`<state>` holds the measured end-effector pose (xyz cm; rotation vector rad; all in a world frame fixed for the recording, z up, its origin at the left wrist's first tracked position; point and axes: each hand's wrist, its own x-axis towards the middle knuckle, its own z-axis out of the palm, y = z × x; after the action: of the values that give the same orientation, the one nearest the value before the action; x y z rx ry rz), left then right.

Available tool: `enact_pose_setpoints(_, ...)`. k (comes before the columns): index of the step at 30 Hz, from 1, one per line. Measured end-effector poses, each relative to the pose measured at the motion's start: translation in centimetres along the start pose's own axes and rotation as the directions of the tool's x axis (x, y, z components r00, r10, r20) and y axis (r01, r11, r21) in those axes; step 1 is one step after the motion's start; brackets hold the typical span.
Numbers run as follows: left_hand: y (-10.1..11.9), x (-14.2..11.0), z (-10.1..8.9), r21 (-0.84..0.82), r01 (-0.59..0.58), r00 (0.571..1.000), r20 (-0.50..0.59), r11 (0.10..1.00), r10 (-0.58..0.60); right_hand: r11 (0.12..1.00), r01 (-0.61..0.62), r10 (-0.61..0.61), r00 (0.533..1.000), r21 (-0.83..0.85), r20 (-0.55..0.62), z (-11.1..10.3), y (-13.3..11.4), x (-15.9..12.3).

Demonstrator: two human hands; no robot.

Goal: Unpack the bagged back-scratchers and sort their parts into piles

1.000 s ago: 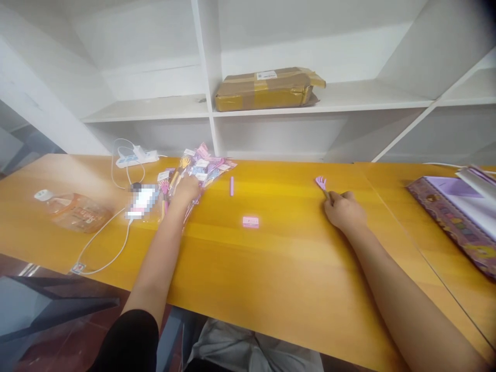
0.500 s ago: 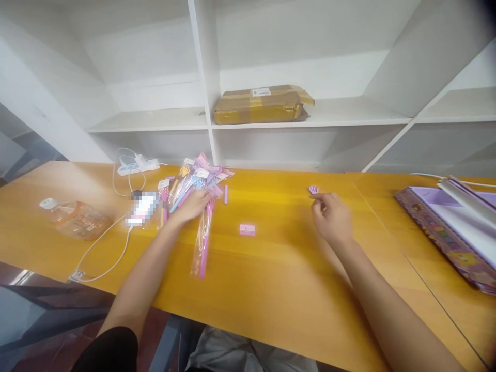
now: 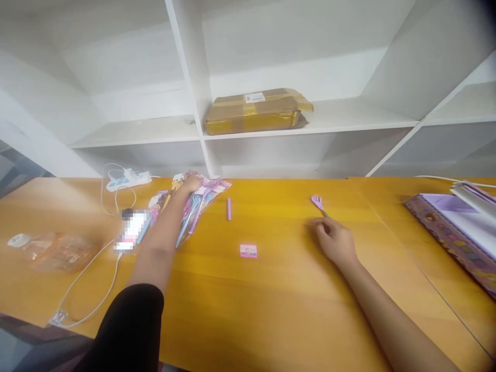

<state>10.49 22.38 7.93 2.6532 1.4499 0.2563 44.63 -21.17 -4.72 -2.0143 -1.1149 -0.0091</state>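
My left hand (image 3: 192,182) reaches over the far end of a pile of back scratchers in clear plastic sleeves (image 3: 196,209), touching it. Its fingers blend into the pink packaging, so their grip is hidden. Hand-shaped heads in yellow, blue and pink show through the plastic. Toward the right, an unwrapped purple back scratcher (image 3: 316,201) lies with its fingered head pointing away from me. My right hand (image 3: 336,240) rests on the table with curled fingers at its thin metal rod; the rod's near end is hidden under them.
A purple stick (image 3: 229,208) and a small pink card (image 3: 248,251) lie mid-table. At left are a phone (image 3: 132,231) with cables, a power strip (image 3: 129,181) and a bottle (image 3: 56,251). A patterned box (image 3: 445,232) stands right; a taped parcel (image 3: 258,111) sits on the shelf.
My left hand has moved away from me onto the pile; the pink packaged back scratcher no longer hangs below it. My right hand has drawn back from the purple head, baring part of the rod.
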Motion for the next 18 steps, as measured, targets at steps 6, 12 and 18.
enact_pose_setpoints(6, -2.0, -2.5, 2.9, 0.022, 0.112, 0.989, 0.095, 0.993, -0.114, 0.997, -0.074, 0.074, 0.994, -0.002, 0.076, 0.1, 0.0, 0.0)
enact_pose_setpoints(12, -0.8, -5.9, 2.2, -0.062, 0.215, 0.976, 0.034, 0.975, -0.213, 0.999, -0.039, 0.039, 0.997, 0.003, 0.064, 0.0, -1.0, -0.2)
enact_pose_setpoints(18, 1.5, -9.6, -1.4, -0.192, 0.129, 0.976, -0.147, 0.973, -0.159, 1.0, -0.003, 0.003, 1.0, 0.016, 0.016, -0.1, -1.1, -0.4)
